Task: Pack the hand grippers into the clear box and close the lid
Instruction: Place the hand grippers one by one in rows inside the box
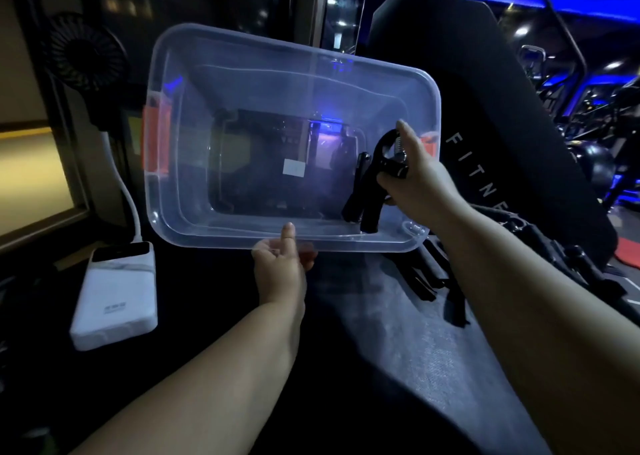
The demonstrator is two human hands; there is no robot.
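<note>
The clear box (242,84), with orange latches at both ends, is tilted up so its open mouth faces me. My left hand (280,267) grips its near rim from below, thumb over the edge. My right hand (412,174) holds a black hand gripper (372,184) by its spring head, with the handles pointing down inside the box at its right end. Several more black hand grippers (429,278) lie on the dark surface below the box's right corner. No lid is in sight.
A white power bank (114,299) with a white cable lies at the left. A small black fan (83,53) stands behind it. A black padded seat back with white lettering (485,164) rises at the right. Dark grey cloth (398,333) covers the surface under my arms.
</note>
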